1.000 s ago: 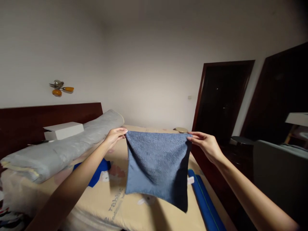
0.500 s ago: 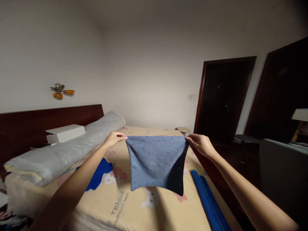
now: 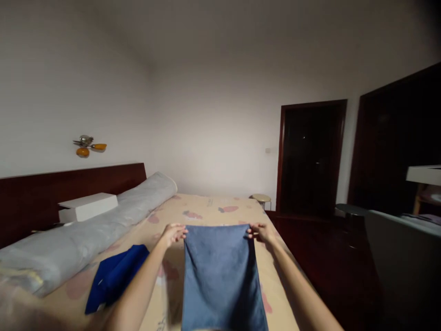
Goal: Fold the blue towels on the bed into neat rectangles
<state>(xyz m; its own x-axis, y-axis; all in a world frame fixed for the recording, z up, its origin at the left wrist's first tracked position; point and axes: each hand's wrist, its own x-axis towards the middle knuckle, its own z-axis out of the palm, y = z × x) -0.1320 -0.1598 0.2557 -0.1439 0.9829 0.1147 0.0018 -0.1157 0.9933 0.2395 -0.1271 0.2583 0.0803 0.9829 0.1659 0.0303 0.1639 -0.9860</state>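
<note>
A blue-grey towel (image 3: 220, 276) hangs spread between my two hands above the bed. My left hand (image 3: 175, 233) pinches its upper left corner, and the upper right corner is in the closed fingers of my right hand (image 3: 260, 232). The top edge runs nearly straight from hand to hand. Below, the cloth drops towards the mattress, and its lower end reaches the bottom of the view. Left of my left forearm, a folded dark blue cloth (image 3: 117, 276) lies on the patterned bedsheet (image 3: 200, 207).
A rolled grey mattress pad (image 3: 138, 202) lies along the dark wooden headboard (image 3: 76, 177), with a white box (image 3: 89, 207) beside it. A round stool (image 3: 261, 198) stands past the bed's far end. At right are a dark stool (image 3: 351, 210) and a grey chair back (image 3: 399, 257).
Both hands have come lower and a little closer together, still holding the towel. More of the towel's length now shows. The view has tilted up, and the blue roll at right is out of sight.
</note>
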